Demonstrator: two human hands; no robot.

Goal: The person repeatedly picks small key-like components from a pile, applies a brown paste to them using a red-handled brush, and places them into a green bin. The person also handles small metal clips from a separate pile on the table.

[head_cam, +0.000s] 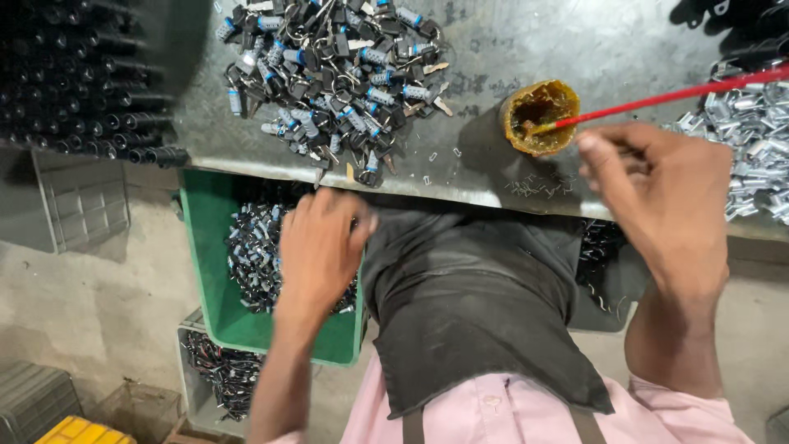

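Left hand (316, 247) reaches, fingers loosely curled, into the green bin (201, 247) at seven o'clock – assembled locks already there. Right hand (657, 193), blurred, grip unclear, near the grease pot (540, 117); keys pile (329, 74) remains at twelve.

I see a pink shirt (493, 411) at six o'clock; a dark grey apron (472, 304) over it; both forearms bare.

Green crate (205, 247) is showing at near left, holding black-and-silver parts (251, 255). Red stick (674, 94) is showing at far right, resting in amber-yellow pot (540, 117). Grey bench (493, 49) is carrying black, silver and blue keys (329, 74).
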